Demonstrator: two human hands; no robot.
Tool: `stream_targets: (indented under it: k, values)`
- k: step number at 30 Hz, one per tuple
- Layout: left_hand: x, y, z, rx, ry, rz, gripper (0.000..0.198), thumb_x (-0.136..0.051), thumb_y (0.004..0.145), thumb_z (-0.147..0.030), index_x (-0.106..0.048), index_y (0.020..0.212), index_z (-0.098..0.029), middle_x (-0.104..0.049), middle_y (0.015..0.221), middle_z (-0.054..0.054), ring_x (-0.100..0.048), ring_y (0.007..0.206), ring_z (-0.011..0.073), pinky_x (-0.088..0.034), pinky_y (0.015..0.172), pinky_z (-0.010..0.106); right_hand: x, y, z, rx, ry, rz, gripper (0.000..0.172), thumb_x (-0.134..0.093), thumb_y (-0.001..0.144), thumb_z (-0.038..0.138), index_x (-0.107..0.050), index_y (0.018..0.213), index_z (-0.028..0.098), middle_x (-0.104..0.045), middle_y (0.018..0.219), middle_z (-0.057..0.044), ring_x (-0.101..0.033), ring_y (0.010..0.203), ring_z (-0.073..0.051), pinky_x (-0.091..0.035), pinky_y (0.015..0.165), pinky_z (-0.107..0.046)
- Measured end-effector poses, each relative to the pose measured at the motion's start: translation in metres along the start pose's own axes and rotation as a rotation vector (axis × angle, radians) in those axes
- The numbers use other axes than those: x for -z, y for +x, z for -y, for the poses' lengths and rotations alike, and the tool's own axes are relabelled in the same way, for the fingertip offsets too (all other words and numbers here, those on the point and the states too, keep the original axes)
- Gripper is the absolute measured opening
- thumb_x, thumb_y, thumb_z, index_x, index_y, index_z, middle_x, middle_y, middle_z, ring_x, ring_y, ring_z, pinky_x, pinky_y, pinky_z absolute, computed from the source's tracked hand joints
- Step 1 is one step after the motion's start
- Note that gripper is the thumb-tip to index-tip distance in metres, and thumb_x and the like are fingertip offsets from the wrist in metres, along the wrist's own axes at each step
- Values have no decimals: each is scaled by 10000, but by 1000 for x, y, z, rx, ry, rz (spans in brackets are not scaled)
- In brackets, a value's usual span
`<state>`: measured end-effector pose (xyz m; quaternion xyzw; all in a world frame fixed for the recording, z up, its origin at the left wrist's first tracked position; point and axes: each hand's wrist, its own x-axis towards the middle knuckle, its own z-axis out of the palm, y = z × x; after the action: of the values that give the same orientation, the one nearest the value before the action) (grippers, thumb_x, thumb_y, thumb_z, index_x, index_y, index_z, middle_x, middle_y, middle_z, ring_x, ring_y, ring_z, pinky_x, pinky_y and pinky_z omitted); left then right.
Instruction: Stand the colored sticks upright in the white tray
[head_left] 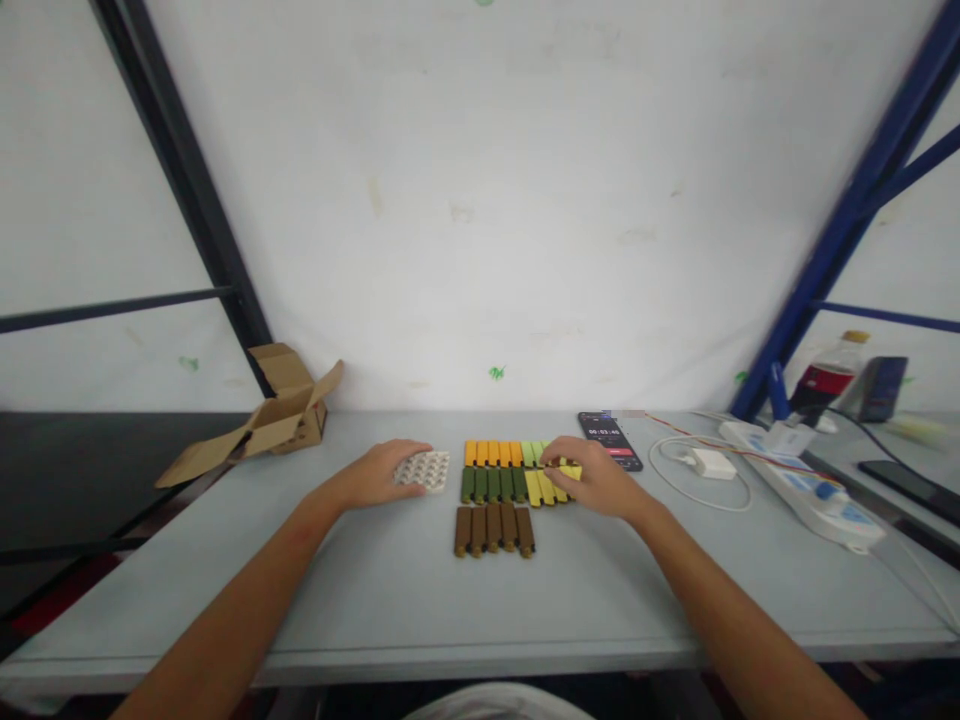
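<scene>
My left hand [386,472] grips the left side of a small white tray [427,470] with rows of round holes or studs, its thumb in front and fingers behind. My right hand [586,475] hovers over or touches the right end of the coloured pieces, fingers curled together; what they hold, if anything, is hidden. Rows of narrow tube-like pieces lie side by side: orange pieces [493,453] and pale green pieces [531,454] at the back, dark green pieces [493,485] and yellow pieces [544,488] in the middle, brown pieces [494,528] nearest me. My fingers partly cover the pale green and yellow ones.
An opened cardboard box [289,420] sits at the back left. Behind my right hand lies a phone [611,440] showing a timer. Further right are a white charger [711,463], cables, a power strip [806,490] and a drink bottle [829,375]. A white wall [480,250] rises behind the table [375,600].
</scene>
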<state>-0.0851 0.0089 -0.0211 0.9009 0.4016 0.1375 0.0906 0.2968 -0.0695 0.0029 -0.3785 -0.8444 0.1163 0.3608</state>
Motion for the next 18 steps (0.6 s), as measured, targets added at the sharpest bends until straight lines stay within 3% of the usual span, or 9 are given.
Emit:
stream_targets:
  k: [4, 9, 14, 18]
  values:
    - [1, 14, 17, 86, -37, -2, 808, -660, 735, -649, -533, 1384, -185, -563, 1408, 140, -523, 1282, 331, -377, 1105, 428, -2, 13, -7, 84, 69, 173, 233, -561, 770, 59, -716, 905, 169, -717, 868, -56, -631, 791, -166, -485, 780, -304]
    - [-9, 18, 28, 139, -141, -132, 771, -589, 780, -646, -536, 1381, -167, -556, 1416, 142, -516, 1296, 315, -373, 1118, 426, -11, -9, 11, 189, 26, 326, 381, -585, 615, 6, -735, 908, 199, -702, 1053, -59, -607, 1007, -211, -447, 928, -357]
    - [-11, 4, 47, 263, -213, -315, 736, -388, 835, -733, -657, 1220, -166, -649, 1290, 126, -569, 1225, 302, -386, 1111, 425, -24, -19, 21, 216, -46, 399, 407, -634, 627, 58, -727, 990, 217, -680, 1106, -58, -590, 1051, -218, -395, 1004, -391]
    - [-7, 0, 57, 384, -269, -422, 759, -359, 814, -769, -690, 1137, -167, -681, 1243, 117, -591, 1194, 301, -414, 1086, 429, -24, -17, 24, 229, -37, 407, 363, -647, 688, 71, -720, 1013, 216, -677, 1109, -58, -589, 1047, -200, -407, 982, -355]
